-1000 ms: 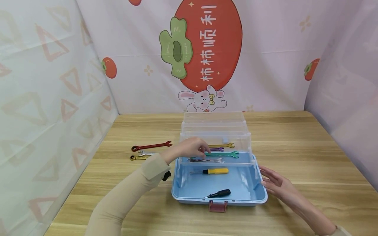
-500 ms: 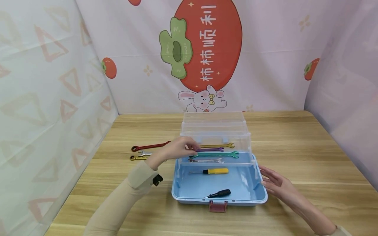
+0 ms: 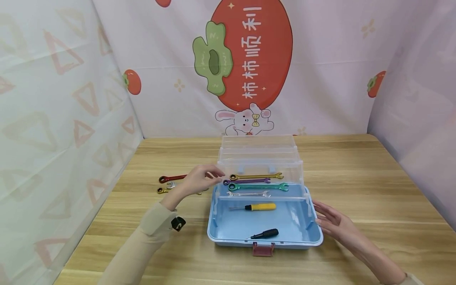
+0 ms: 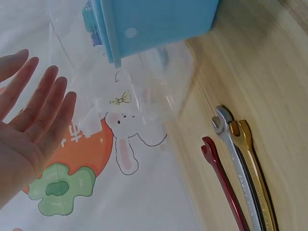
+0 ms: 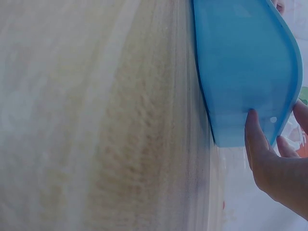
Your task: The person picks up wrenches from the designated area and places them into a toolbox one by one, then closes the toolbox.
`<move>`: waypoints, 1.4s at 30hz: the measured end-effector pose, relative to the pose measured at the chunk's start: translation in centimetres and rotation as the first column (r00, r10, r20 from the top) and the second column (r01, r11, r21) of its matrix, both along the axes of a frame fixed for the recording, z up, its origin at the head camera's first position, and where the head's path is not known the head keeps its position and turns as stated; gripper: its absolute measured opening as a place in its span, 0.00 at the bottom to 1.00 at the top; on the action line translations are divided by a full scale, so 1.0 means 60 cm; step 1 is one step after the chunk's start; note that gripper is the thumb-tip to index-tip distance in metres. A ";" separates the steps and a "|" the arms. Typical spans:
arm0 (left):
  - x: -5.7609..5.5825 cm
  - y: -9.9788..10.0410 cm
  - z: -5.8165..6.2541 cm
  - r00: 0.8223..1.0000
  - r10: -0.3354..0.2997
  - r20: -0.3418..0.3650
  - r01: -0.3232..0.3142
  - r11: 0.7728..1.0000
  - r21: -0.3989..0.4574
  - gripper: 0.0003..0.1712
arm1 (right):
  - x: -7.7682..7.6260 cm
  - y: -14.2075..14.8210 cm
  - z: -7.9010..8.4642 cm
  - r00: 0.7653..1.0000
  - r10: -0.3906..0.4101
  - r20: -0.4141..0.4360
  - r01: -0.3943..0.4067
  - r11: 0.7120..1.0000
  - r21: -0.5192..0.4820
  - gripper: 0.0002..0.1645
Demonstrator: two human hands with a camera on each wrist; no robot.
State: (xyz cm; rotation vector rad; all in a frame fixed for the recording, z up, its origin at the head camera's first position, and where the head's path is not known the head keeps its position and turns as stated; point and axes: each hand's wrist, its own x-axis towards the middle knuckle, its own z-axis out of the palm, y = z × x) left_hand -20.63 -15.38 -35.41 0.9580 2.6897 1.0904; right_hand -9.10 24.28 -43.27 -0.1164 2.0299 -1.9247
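My left hand (image 3: 199, 181) hovers just left of the clear tray (image 3: 290, 168) of a blue toolbox (image 3: 261, 223). Nothing is in its fingers, and the left wrist view shows them spread. On the tray lie a gold wrench (image 3: 256, 176), a purple wrench (image 3: 251, 181), a green wrench (image 3: 258, 187) and a silver wrench (image 3: 249, 194). A yellow screwdriver (image 3: 263, 206) and a black screwdriver (image 3: 265, 234) lie in the box bottom. My right hand (image 3: 336, 225) rests against the box's right wall, with fairly straight fingers touching wall and rim.
Left of the box, partly behind my left hand, more wrenches lie on the wooden table: a red wrench (image 4: 224, 180), a silver wrench (image 4: 239, 168) and a gold wrench (image 4: 255, 168). The toolbox's clear upper part stands raised behind it. A reddish latch (image 3: 263, 250) hangs at the front.
My left hand has drawn back leftward from above the silver wrench on the tray, uncovering the wrench ends there and covering part of the loose wrenches. My right hand stays put.
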 end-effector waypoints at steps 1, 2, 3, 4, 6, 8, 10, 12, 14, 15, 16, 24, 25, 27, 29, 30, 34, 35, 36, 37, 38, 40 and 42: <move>0.000 -0.005 -0.002 1.000 0.010 0.001 -0.010 1.000 0.008 0.10 | 0.000 0.000 0.000 1.000 -0.004 0.004 0.004 1.000 0.007 0.39; 0.000 -0.010 -0.004 1.000 0.017 -0.002 -0.017 1.000 0.015 0.10 | 0.000 0.000 0.001 1.000 -0.006 0.006 0.006 1.000 0.015 0.39; 0.000 -0.015 -0.007 1.000 0.027 0.000 -0.027 0.999 0.021 0.10 | 0.000 0.000 0.001 1.000 -0.009 0.008 0.009 1.000 0.024 0.39; 0.000 -0.020 -0.009 0.999 0.036 0.003 -0.036 0.999 0.027 0.10 | 0.001 -0.001 0.002 1.000 -0.012 0.011 0.012 0.999 0.034 0.39; 0.000 -0.029 -0.015 0.998 0.058 0.009 -0.059 0.998 0.030 0.10 | 0.000 -0.001 0.003 1.000 -0.017 0.016 0.016 0.998 0.053 0.39; 0.001 -0.038 -0.019 0.997 0.077 0.023 -0.078 0.996 0.035 0.10 | 0.001 -0.002 0.005 1.000 -0.021 0.020 0.019 0.997 0.069 0.39; 0.001 -0.047 -0.023 0.994 0.097 0.041 -0.099 0.995 0.032 0.10 | 0.001 -0.002 0.005 1.000 -0.022 0.020 0.020 0.997 0.076 0.39; 0.002 -0.054 -0.026 0.992 0.115 0.054 -0.117 0.993 0.029 0.10 | 0.001 -0.002 0.006 1.000 -0.021 0.019 0.019 0.997 0.079 0.39; 0.002 -0.063 -0.031 0.989 0.131 0.068 -0.133 0.991 0.021 0.10 | 0.001 -0.002 0.006 1.000 -0.021 0.021 0.020 0.997 0.077 0.39; 0.001 -0.067 -0.033 0.988 0.137 0.069 -0.138 0.990 0.015 0.09 | 0.001 -0.002 0.006 1.000 -0.021 0.021 0.020 0.997 0.076 0.39; 0.001 -0.071 -0.036 0.988 0.139 0.074 -0.140 0.990 0.015 0.10 | 0.001 -0.002 0.006 0.999 -0.022 0.023 0.020 0.997 0.075 0.39; -0.004 -0.105 -0.063 0.981 0.168 0.099 -0.165 0.985 -0.039 0.12 | 0.001 -0.001 0.008 0.999 -0.010 0.039 0.008 0.998 0.065 0.40; -0.005 -0.109 -0.066 0.981 0.171 0.097 -0.167 0.985 -0.046 0.12 | 0.001 -0.001 0.008 0.999 -0.010 0.039 0.007 0.998 0.063 0.40; -0.007 -0.115 -0.071 0.980 0.177 0.092 -0.173 0.984 -0.052 0.12 | 0.001 -0.001 0.007 0.999 -0.006 0.032 0.004 0.998 0.063 0.40; -0.008 -0.123 -0.075 0.981 0.178 0.081 -0.173 0.983 -0.063 0.12 | 0.001 -0.001 0.007 0.999 -0.011 0.034 0.009 0.997 0.072 0.40; -0.008 -0.126 -0.076 0.981 0.177 0.077 -0.173 0.983 -0.065 0.12 | 0.001 -0.001 0.007 0.999 -0.009 0.031 0.007 0.997 0.071 0.40; -0.009 -0.135 -0.081 0.983 0.171 0.068 -0.166 0.984 -0.072 0.10 | 0.001 -0.002 0.006 1.000 -0.007 0.024 0.005 0.998 0.069 0.39; -0.009 -0.137 -0.082 0.982 0.174 0.067 -0.169 0.983 -0.075 0.09 | 0.001 -0.002 0.006 1.000 -0.004 0.020 0.003 0.998 0.063 0.39; -0.010 -0.139 -0.083 0.982 0.175 0.064 -0.170 0.982 -0.079 0.09 | 0.001 -0.002 0.006 1.000 0.000 0.015 -0.001 0.998 0.060 0.39; -0.010 -0.141 -0.084 0.982 0.177 0.061 -0.172 0.982 -0.085 0.09 | 0.001 -0.002 0.006 1.000 0.000 0.015 -0.001 0.998 0.060 0.39; -0.010 -0.142 -0.085 0.982 0.179 0.061 -0.173 0.981 -0.088 0.08 | 0.001 -0.003 0.006 1.000 -0.002 0.017 0.001 0.998 0.061 0.39; -0.011 -0.146 -0.088 0.982 0.183 0.055 -0.177 0.979 -0.099 0.08 | 0.001 -0.003 0.007 1.000 -0.003 0.019 0.002 0.998 0.061 0.39; -0.013 -0.149 -0.090 0.982 0.184 0.046 -0.178 0.977 -0.114 0.07 | 0.001 -0.003 0.007 1.000 -0.005 0.021 0.004 0.998 0.063 0.39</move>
